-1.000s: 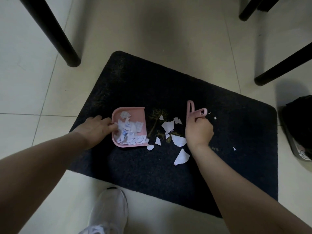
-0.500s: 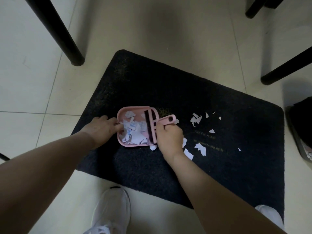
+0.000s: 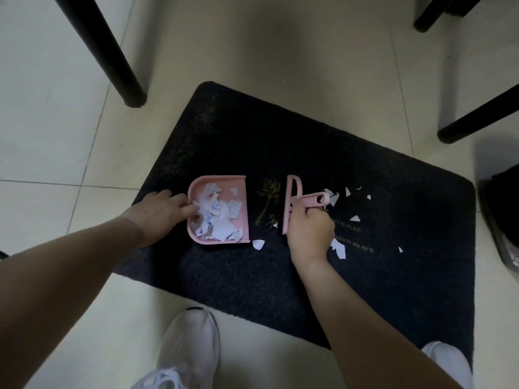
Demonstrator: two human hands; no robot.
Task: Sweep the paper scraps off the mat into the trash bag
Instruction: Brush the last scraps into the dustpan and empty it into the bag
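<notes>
I see left hand gripping rear edge of pink dustpan on black mat; pan heaped with paper scraps; right hand curled round handle of pink brush, just right of pan mouth, apart from it; loose scraps lie on mat right of brush, one at pan's near corner; dark bag at right edge; white shoe on floor tiles.
</notes>
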